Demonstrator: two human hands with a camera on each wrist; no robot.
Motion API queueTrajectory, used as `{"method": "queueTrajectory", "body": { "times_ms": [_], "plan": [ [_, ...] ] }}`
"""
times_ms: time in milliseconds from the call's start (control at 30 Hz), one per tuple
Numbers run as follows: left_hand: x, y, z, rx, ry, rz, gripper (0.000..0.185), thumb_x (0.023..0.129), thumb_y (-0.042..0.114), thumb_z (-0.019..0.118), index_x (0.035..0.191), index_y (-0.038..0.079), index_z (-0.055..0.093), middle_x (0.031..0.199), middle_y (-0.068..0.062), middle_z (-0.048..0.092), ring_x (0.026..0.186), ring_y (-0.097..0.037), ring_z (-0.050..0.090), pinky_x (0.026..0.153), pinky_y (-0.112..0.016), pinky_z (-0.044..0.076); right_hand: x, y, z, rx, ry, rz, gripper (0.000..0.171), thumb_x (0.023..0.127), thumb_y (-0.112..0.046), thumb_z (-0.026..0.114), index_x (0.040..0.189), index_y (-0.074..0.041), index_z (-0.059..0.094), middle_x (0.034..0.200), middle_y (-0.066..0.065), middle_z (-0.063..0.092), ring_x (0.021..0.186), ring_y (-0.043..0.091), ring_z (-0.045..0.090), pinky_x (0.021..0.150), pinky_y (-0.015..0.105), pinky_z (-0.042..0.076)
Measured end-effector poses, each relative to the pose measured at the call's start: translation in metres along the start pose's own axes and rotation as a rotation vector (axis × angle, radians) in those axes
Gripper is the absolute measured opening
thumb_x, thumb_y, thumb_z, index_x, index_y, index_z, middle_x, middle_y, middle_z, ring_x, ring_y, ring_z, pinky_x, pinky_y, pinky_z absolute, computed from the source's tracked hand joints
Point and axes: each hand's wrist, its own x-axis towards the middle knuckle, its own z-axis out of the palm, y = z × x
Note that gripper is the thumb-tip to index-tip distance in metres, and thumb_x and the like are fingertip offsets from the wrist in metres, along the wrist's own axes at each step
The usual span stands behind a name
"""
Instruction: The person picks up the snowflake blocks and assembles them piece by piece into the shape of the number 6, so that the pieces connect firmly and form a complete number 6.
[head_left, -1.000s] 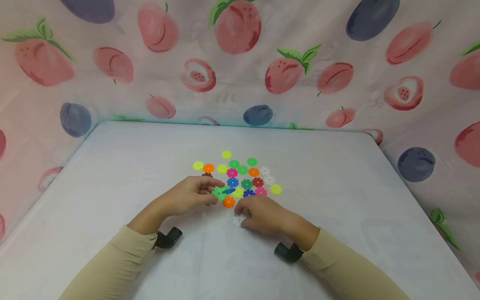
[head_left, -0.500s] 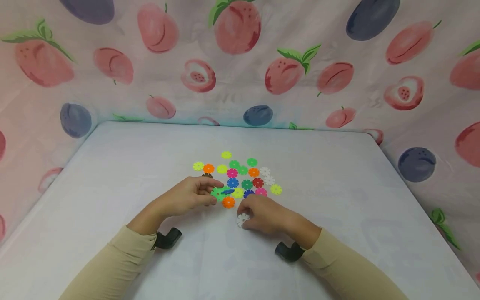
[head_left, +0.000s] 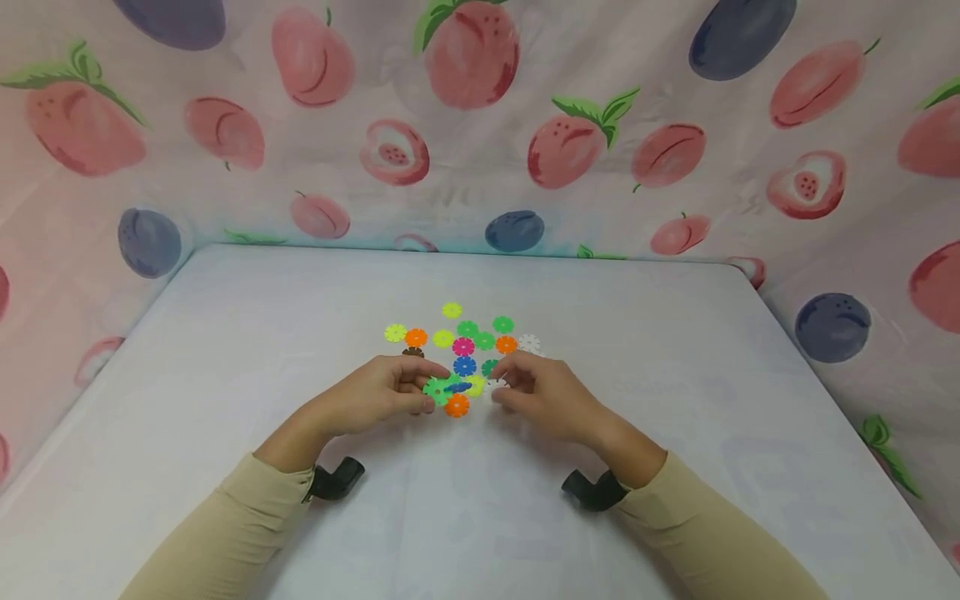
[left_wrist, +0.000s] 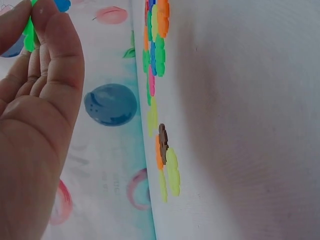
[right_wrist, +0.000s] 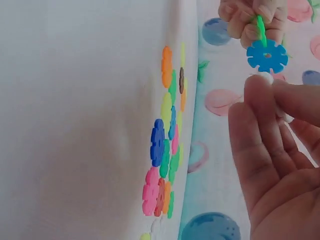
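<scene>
A green snowflake disc (right_wrist: 260, 26) joined to a blue disc (right_wrist: 267, 56) is pinched in the curled fingers of the left hand (head_left: 378, 393), just above the scattered discs (head_left: 465, 343) on the white table (head_left: 675, 400). A white disc (head_left: 492, 387) appears to be pinched by the right hand (head_left: 542, 393), though only a pale edge is visible. Joining seems under way; slot alignment is needed next. The blue disc's notches are shown only by the right wrist view.

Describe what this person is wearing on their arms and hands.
Both arms wear long, close-fitting beige sleeves that end at the wrists. The left hand and right hand are bare: no gloves, no rings in view. Under each wrist sits a small black camera mount, strapped on at the cuff.
</scene>
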Motion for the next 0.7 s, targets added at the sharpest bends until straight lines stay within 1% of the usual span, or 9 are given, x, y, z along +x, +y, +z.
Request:
{"method": "queueTrajectory", "body": {
  "times_ms": [67,233,367,500,700],
  "plan": [
    [-0.0002,0.0003,0.0001,0.001,-0.004,0.005,0.042,0.092,0.012,0.071,0.131,0.0,0.062,0.101,-0.008,0.064,0.093,-0.023,0.061,0.083,-0.04,0.054,-0.0002,-0.0005,-0.0008,0.058,0.014,0.004,0.022,0.094,-0.011,0.069,0.114,-0.003,0.065,0.092,0.003,0.066,0.079,0.015,0.07,0.075,0.028,0.057],
    [0.0,0.0005,0.0009,-0.012,-0.017,0.022,0.041,0.093,0.011,0.07,0.132,0.0,0.061,0.102,-0.008,0.064,0.093,-0.023,0.063,0.084,-0.04,0.055,-0.0004,-0.0021,-0.0031,0.172,-0.004,0.025,0.026,0.096,-0.008,0.064,0.12,0.003,0.065,0.096,0.01,0.062,0.081,0.021,0.073,0.079,0.032,0.058],
    [0.0004,0.0013,0.0019,-0.024,-0.021,0.033,0.039,0.093,0.009,0.069,0.131,0.002,0.062,0.102,-0.009,0.063,0.094,-0.024,0.062,0.083,-0.036,0.055,-0.0003,-0.0041,-0.0042,0.212,-0.015,0.017,0.029,0.096,-0.008,0.063,0.122,0.005,0.065,0.095,0.011,0.062,0.084,0.027,0.073,0.08,0.033,0.058],
    [0.0004,0.0024,0.0028,-0.011,-0.013,0.045,0.038,0.093,0.008,0.069,0.13,0.003,0.063,0.102,-0.008,0.063,0.095,-0.025,0.061,0.082,-0.035,0.056,0.0003,-0.0051,-0.0037,0.222,-0.007,0.005,0.03,0.096,-0.008,0.064,0.123,0.006,0.065,0.096,0.011,0.063,0.084,0.031,0.073,0.078,0.032,0.058],
    [0.0001,0.0038,0.0051,0.024,0.008,0.054,0.035,0.092,0.008,0.069,0.127,0.004,0.065,0.1,-0.008,0.057,0.092,-0.025,0.056,0.077,-0.034,0.053,0.0019,-0.0044,-0.0005,0.229,-0.014,0.005,0.031,0.096,-0.008,0.066,0.123,0.006,0.065,0.096,0.011,0.064,0.083,0.026,0.073,0.078,0.032,0.058]
  ]
}}
